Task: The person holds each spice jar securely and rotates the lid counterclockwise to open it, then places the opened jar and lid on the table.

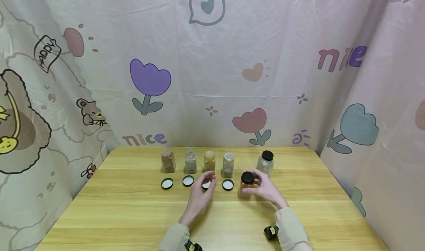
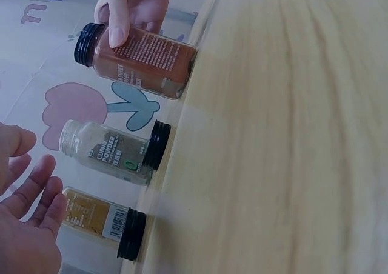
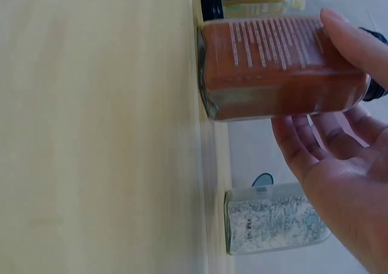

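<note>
While four uncapped clear glass spice jars stand in a row toward the back of the pale wooden table (image 1: 132, 206), a person's two hands work just in front of them. From the left, the jars hold brown powder (image 1: 168, 160), grey-green powder (image 1: 190, 161), yellow powder (image 1: 209, 161) and pale grey powder (image 1: 228, 164). A round black lid with a white liner lies before each: first (image 1: 167, 183), second (image 1: 188, 181), third (image 1: 206, 185), fourth (image 1: 227, 184).

The left hand (image 1: 200, 192) hovers over the third lid, fingers relaxed and spread, holding nothing.

Right of the fourth lid stands a square-shouldered clear jar of reddish-brown powder (image 1: 247, 185), upright, its long axis vertical and its black screw cap (image 1: 247, 177) pointing up. The right hand (image 1: 267, 189) holds this jar, thumb on its printed label and fingers cupped behind it. Just behind it stands a capped jar of whitish granules (image 1: 265, 163).
</note>
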`<state>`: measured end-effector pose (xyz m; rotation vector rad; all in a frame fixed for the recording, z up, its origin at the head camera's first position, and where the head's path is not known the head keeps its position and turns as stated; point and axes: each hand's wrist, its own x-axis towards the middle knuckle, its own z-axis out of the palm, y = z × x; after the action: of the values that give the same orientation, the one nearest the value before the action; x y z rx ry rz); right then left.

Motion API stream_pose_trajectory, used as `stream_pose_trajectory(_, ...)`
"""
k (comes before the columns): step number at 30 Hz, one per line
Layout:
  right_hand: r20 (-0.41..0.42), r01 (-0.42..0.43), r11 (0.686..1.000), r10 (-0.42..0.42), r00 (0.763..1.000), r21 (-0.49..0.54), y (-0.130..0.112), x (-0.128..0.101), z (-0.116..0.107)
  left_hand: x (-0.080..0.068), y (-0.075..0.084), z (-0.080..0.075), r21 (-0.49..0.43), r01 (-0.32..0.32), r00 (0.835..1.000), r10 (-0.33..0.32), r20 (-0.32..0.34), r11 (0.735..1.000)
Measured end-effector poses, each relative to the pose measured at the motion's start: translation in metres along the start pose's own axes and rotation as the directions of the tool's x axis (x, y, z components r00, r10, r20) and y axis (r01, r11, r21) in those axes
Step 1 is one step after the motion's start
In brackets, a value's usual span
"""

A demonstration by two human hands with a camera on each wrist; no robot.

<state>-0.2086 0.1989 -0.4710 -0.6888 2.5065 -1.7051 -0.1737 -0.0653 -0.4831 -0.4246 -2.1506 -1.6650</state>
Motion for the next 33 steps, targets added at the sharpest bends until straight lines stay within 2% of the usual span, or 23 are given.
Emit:
stream_pose_trajectory(7, 0.08, 0.039, 0.999, -0.039, 0.996, 0.005, -0.004, 0.002, 0.01, 0.002, 0.001, -0.001, -0.001, -0.022, 1.0, 0.022, 0.003, 1.0)
stream_pose_trajectory(13, 0.099, 0.065, 0.998, -0.067, 0.993, 0.016, -0.01, 0.007, 0.027, 0.004, 0.007, -0.004, -0.017, -0.092, 0.996, 0.091, -0.014, 0.996)
stream_pose_trajectory(17, 0.121, 0.087, 0.996, -0.09, 0.989, 0.027, -0.015, 0.012, 0.04, 0.005, 0.012, -0.005, 0.031, -0.196, 0.981, 0.196, 0.007, 0.98)
stream_pose_trajectory(21, 0.144, 0.082, 0.996, -0.085, 0.986, 0.024, -0.02, 0.015, 0.052, 0.006, 0.016, -0.006, 0.073, -0.297, 0.953, 0.292, 0.075, 0.952)
stream_pose_trajectory(26, 0.165, 0.053, 0.998, -0.056, 0.985, 0.024, -0.022, 0.017, 0.059, 0.006, 0.017, -0.005, 0.118, -0.329, 0.939, 0.311, 0.144, 0.937)
stream_pose_trajectory(33, 0.204, 0.025, 0.999, -0.03, 0.978, 0.026, -0.017, 0.015, 0.061, 0.004, 0.015, -0.007, 0.159, -0.313, 0.94, 0.281, 0.195, 0.936)
